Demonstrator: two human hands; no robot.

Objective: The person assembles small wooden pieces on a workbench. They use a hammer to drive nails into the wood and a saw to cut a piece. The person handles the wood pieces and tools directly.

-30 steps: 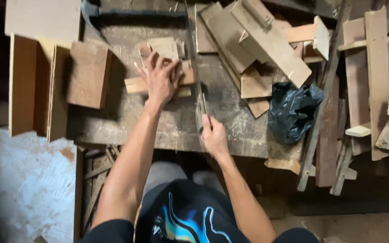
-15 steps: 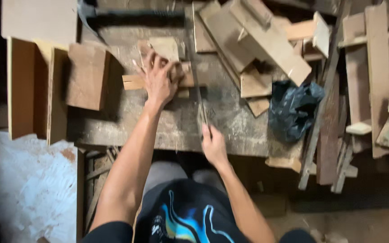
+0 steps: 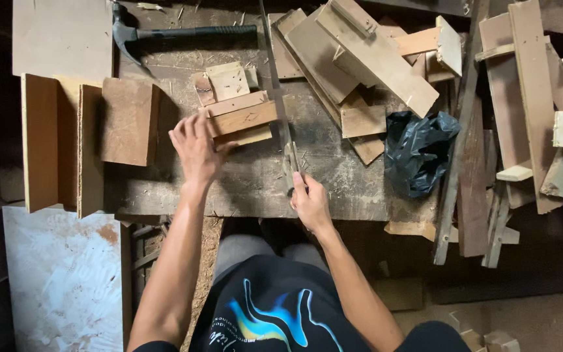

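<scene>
Both hands busy, left hand [image 3: 197,148] slid off wood strips [image 3: 239,120], right hand [image 3: 309,203] grip closed on saw [image 3: 280,98].

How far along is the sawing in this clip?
Done: short offcuts lie behind the strip. In hand: the left hand pins a wooden strip on the bench, the right hand grips a handsaw at its end. Left: whether the strip is cut through can't be told.

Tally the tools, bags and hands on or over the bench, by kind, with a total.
Hammers: 1, the black-handled hammer
Saws: 1, the handsaw, gripped by the right hand
Black plastic bags: 1, the bag
Hands: 2, the right hand and the left hand, which rests on the wood strips
Total: 5
</scene>
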